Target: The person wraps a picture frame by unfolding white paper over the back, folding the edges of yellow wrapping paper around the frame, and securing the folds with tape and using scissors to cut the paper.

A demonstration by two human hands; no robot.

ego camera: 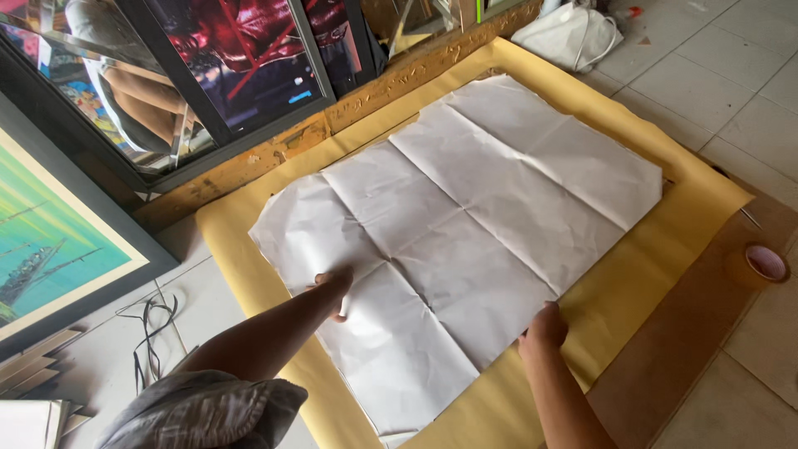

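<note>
- Lying flat under both hands, a large creased white paper sheet is being kept spread over a wider yellow kraft sheet, which is showing as a border on all sides of the hands.
- The left hand is being pressed palm-down on the white sheet near its left-hand edge, fingers apparently flattened together; their exact spread cannot be told.
- The right hand is being rested at the sheet's near edge, fingers curled over it; whether the edge is being pinched or only pressed cannot be told.
- The paper is being judged light, thin and limp: fold lines are crossing it, it is likely to be lifted by any draught and torn if pulled hard, so it is best taken by its edges or corners, or smoothed with flat palms.
- Beyond the right hand, a roll of tape is lying on a brown board beside the yellow sheet.
- To the far side of the left hand, framed pictures are being leaned along a wooden strip.
- Well beyond both hands, a white bag is sitting on the tiled floor.
</note>
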